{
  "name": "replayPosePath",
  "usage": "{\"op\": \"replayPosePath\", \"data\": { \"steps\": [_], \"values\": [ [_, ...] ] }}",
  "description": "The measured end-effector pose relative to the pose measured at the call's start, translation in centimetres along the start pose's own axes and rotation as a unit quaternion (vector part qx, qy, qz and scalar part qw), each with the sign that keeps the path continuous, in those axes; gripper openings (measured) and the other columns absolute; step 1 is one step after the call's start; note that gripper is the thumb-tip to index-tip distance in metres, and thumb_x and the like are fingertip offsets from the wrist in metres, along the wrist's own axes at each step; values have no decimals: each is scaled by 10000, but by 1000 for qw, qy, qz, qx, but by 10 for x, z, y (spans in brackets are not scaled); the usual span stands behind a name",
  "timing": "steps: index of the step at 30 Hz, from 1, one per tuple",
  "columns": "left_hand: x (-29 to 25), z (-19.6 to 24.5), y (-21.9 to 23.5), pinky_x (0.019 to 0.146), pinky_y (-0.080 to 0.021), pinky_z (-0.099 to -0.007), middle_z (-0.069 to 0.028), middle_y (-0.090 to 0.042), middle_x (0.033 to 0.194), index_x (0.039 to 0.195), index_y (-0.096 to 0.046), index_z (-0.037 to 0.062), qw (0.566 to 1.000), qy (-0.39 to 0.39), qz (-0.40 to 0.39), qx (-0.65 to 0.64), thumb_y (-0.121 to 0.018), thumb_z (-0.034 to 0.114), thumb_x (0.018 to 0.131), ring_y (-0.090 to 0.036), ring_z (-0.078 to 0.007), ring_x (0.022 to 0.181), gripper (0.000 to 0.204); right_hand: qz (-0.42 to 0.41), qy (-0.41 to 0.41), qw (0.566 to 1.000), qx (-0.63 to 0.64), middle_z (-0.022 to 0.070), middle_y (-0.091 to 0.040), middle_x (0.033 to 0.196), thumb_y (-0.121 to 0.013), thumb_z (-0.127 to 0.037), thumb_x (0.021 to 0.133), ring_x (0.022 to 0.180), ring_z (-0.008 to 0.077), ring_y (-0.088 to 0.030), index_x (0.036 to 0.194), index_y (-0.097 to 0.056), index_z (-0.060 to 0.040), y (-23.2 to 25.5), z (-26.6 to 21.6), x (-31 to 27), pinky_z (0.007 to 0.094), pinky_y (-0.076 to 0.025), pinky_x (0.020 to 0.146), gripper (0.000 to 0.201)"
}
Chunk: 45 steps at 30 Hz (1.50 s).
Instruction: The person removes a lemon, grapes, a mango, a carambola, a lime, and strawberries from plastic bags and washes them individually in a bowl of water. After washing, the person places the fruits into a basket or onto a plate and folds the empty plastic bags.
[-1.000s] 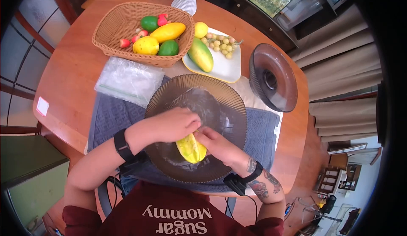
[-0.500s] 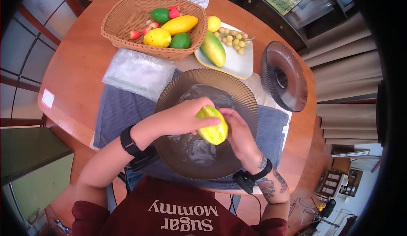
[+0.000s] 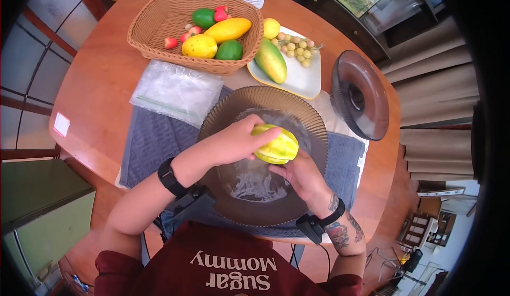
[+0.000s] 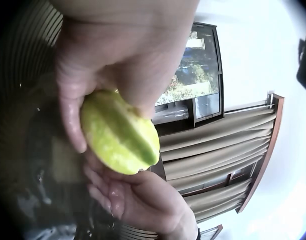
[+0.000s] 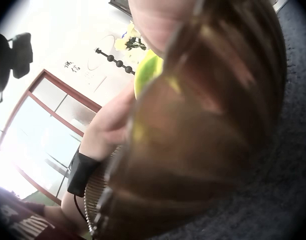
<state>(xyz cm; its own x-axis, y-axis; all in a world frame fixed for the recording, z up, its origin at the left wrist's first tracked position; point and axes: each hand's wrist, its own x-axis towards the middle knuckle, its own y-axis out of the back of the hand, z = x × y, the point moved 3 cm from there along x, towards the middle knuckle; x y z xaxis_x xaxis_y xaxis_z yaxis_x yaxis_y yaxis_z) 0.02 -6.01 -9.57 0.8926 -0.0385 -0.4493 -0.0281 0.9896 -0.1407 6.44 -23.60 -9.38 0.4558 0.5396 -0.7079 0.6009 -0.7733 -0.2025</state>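
A ridged yellow-green fruit (image 3: 277, 145) is held above a large ribbed glass bowl (image 3: 212, 114) containing water. My left hand (image 3: 240, 139) grips its left side, thumb over the top. In the left wrist view the fruit (image 4: 120, 132) lies between that hand's thumb and fingers. My right hand (image 3: 305, 176) is just below and right of the fruit, palm up with relaxed, slightly bent fingers close to its underside. The left wrist view shows the right hand (image 4: 143, 200) wet. The bowl's ribbed wall (image 5: 193, 150) hides much of the right wrist view.
A wicker basket (image 3: 154, 51) of assorted fruit stands at the back left. Beside it a white plate (image 3: 305, 86) holds a green-yellow fruit and grapes. A second glass bowl (image 3: 374, 99) is at the right, a plastic bag (image 3: 175, 91) at the left, and a blue towel (image 3: 146, 147) beneath the large bowl.
The fruit has moved up and right from low in the bowl area and turned more sideways. My left hand has shifted right with it; my right hand has turned palm up beneath it.
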Motion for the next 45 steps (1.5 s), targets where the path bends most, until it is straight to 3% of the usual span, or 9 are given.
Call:
{"op": "replayPosePath", "data": {
  "steps": [6, 10, 13, 15, 22, 28, 30, 31, 45],
  "values": [
    [-5, 5, 10, 766, -533, -282, -142, -615, 1119, 1239, -542, -5, 987, 26, -27, 159, -681, 460, 914, -619, -162, 1018, 584, 99, 127, 986, 41, 90, -569, 1306, -408, -274, 1050, 1168, 175, -564, 1343, -486, -56, 3, -7, 0, 323, -449, 990, 373],
    [2, -11, 10, 853, -502, -315, -168, -607, 1154, 1237, -550, -22, 977, -64, -54, 195, -711, 430, 897, -619, -209, 1030, 588, 23, 104, 974, -199, 54, -560, 1192, -436, -395, 1048, 955, 118, -537, 1402, -454, -99, -4, 3, 3, 298, -453, 899, 462],
    [2, -15, 10, 943, -469, -352, -167, -611, 1178, 1291, -515, -22, 981, -68, 16, 180, -716, 411, 898, -611, -245, 1060, 619, -68, -38, 992, -101, 55, -569, 1149, -436, -397, 1061, 929, 119, -595, 1386, -441, -75, -11, 6, -3, 284, -515, 836, 457],
    [3, -17, 9, 926, -484, -341, -170, -602, 1191, 1336, -462, -25, 977, -143, 55, 146, -693, 390, 921, -606, -227, 1070, 631, -46, -12, 996, -74, 67, -571, 1151, -446, -339, 1063, 964, 135, -606, 1359, -442, -63, -8, 5, 1, 290, -528, 850, 404],
    [1, -6, 11, 882, -507, -318, -161, -587, 1159, 1344, -404, -27, 990, -68, 91, 87, -647, 365, 957, -606, -192, 1045, 602, -22, 71, 997, 26, 114, -583, 1184, -473, -74, 1007, 1063, 190, -619, 1257, -456, -50, -4, -4, 2, 316, -538, 921, 253],
    [-7, -3, 5, 876, -492, -324, -153, -563, 1144, 1351, -435, 33, 991, -11, -21, 134, -678, 331, 933, -588, -214, 996, 568, 35, 46, 976, 208, 130, -608, 1254, -443, -69, 981, 1156, 238, -597, 1233, -511, -10, 10, -4, 12, 378, -449, 1068, 267],
    [-6, -4, -2, 933, -460, -336, -171, -534, 1204, 1342, -479, 70, 967, -132, -97, 195, -704, 318, 911, -548, -239, 1060, 545, -39, -10, 963, 268, 123, -618, 1245, -410, -96, 991, 1184, 221, -586, 1293, -499, -2, 11, 4, 16, 380, -459, 1051, 329],
    [-6, -6, -2, 986, -427, -348, -180, -518, 1235, 1328, -513, 92, 970, -97, -115, 189, -719, 321, 898, -508, -251, 1144, 529, -37, -9, 962, 271, 123, -618, 1245, -410, -96, 991, 1184, 221, -586, 1293, -499, -2, 12, 4, 15, 380, -459, 1051, 329],
    [4, -14, 8, 958, -470, -320, -121, -607, 1206, 1308, -508, -8, 994, -84, 5, 70, -600, 244, 992, -575, -167, 1122, 415, 30, 36, 999, 15, 99, -566, 1270, -399, -402, 1062, 1160, 173, -543, 1389, -428, 0, -34, -7, -3, 303, -415, 1008, 519]
  ]
}}
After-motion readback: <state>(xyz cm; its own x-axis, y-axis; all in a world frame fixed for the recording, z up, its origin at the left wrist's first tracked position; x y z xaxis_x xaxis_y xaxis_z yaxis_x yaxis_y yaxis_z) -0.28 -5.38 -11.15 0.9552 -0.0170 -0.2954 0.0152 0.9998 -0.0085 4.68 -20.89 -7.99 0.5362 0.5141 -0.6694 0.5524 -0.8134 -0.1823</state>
